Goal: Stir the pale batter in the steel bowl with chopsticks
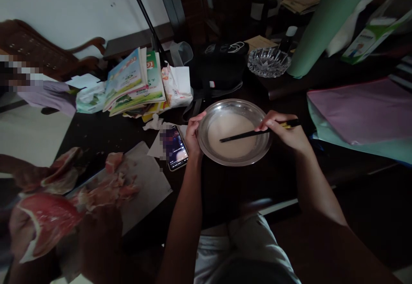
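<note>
Metal bowl (233, 106), between hands (285, 131), left (193, 137) gripping it

white wall (74, 0) | wooden chair (35, 43), left | dark table (225, 189) | pale floor (45, 135) | dim light

Round silver metal bowl (238, 162): smooth, glossy, bright at the rim
Cream-coloured liquid (228, 125): smooth, faintly shiny
Slim black chopsticks with gold bands (241, 135): smooth; material unclear
Dark brown wooden table (222, 189): smooth, low sheen
Clear round glass dish (268, 64), far right: faceted, sparkling
Stacked colourful paper books (125, 77), far left: smooth covers, slightly glossy
Brown wooden bench (34, 41), far left: polished
</note>
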`<control>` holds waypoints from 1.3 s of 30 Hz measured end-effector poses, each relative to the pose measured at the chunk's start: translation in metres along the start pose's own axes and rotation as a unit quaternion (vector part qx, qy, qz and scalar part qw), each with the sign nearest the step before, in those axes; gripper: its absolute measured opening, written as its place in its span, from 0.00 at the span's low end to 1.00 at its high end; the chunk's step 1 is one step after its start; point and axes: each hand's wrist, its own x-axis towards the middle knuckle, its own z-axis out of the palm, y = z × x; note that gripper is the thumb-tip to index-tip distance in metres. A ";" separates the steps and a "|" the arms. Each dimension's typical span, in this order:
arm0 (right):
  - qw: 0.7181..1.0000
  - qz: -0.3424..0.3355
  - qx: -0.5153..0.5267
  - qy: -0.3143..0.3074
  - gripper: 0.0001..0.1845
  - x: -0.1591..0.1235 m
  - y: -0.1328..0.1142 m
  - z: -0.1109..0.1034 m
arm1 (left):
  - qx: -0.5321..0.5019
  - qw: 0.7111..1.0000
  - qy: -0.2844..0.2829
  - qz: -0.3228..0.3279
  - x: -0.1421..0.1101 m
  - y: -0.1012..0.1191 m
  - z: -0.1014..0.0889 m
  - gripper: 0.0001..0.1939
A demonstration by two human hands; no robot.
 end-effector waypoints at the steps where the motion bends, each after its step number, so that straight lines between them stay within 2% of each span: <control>1: 1.000 -0.006 -0.014 0.002 0.15 0.001 0.001 0.002 | 0.000 1.000 0.002 -0.002 0.000 0.000 0.000 0.05; 4: 0.997 -0.013 -0.041 0.066 0.16 0.003 0.005 -0.001 | 0.007 1.000 0.010 -0.004 0.000 0.000 0.001 0.06; 6: 0.991 -0.010 -0.026 0.131 0.21 0.003 0.007 -0.007 | 0.014 1.000 0.010 -0.001 0.000 0.001 0.002 0.06; 8: 0.986 -0.011 0.003 0.164 0.25 0.001 0.006 -0.013 | 0.020 1.000 0.010 0.003 0.000 0.001 0.001 0.06; 10: 0.990 -0.008 0.027 0.137 0.25 -0.001 0.004 -0.013 | 0.019 1.000 0.006 0.008 0.000 0.001 0.001 0.06; 12: 0.997 0.007 0.032 0.067 0.23 -0.002 0.001 -0.009 | 0.014 1.000 0.000 0.010 0.000 0.001 0.000 0.05; 14: 1.000 0.011 0.010 0.008 0.18 -0.001 0.000 -0.001 | 0.012 1.000 -0.001 0.008 0.000 0.000 0.000 0.04; 16: 1.000 -0.008 -0.025 -0.010 0.16 0.002 0.000 0.004 | 0.015 1.000 0.003 0.005 0.000 0.000 0.000 0.05; 19: 0.997 -0.019 -0.041 0.059 0.17 0.003 0.003 0.000 | 0.017 1.000 0.006 0.002 0.001 0.000 0.000 0.05; 22: 0.989 -0.008 -0.006 0.148 0.23 0.001 0.003 -0.009 | 0.019 1.000 0.002 0.000 0.001 0.000 -0.001 0.05; 24: 0.990 -0.003 0.022 0.136 0.25 -0.001 0.002 -0.012 | 0.017 1.000 0.002 0.003 0.000 0.000 -0.001 0.05; 27: 0.999 0.006 0.027 0.028 0.20 -0.002 0.001 -0.006 | 0.013 1.000 0.004 0.009 0.000 0.000 0.000 0.04; 29: 1.000 0.002 0.001 -0.018 0.17 0.000 0.002 -0.001 | 0.017 1.000 0.007 0.006 0.000 0.001 0.001 0.05; 31: 1.000 -0.010 -0.023 -0.005 0.15 0.001 0.004 0.001 | 0.025 1.000 0.015 0.002 0.000 0.003 0.002 0.06; 34: 0.996 -0.009 -0.023 0.087 0.18 0.002 0.004 -0.004 | 0.056 0.998 0.026 0.007 0.001 0.006 0.003 0.07; 36: 0.992 -0.008 0.001 0.127 0.22 0.001 0.003 -0.008 | 0.083 0.996 0.040 0.016 0.000 0.007 0.002 0.06; 37: 0.992 -0.007 0.013 0.125 0.23 0.000 0.002 -0.008 | 0.096 0.994 0.046 0.021 -0.001 0.007 0.001 0.06; 39: 0.997 -0.003 0.025 0.074 0.23 0.000 0.000 -0.004 | 0.120 0.991 0.052 0.027 -0.004 0.006 -0.001 0.07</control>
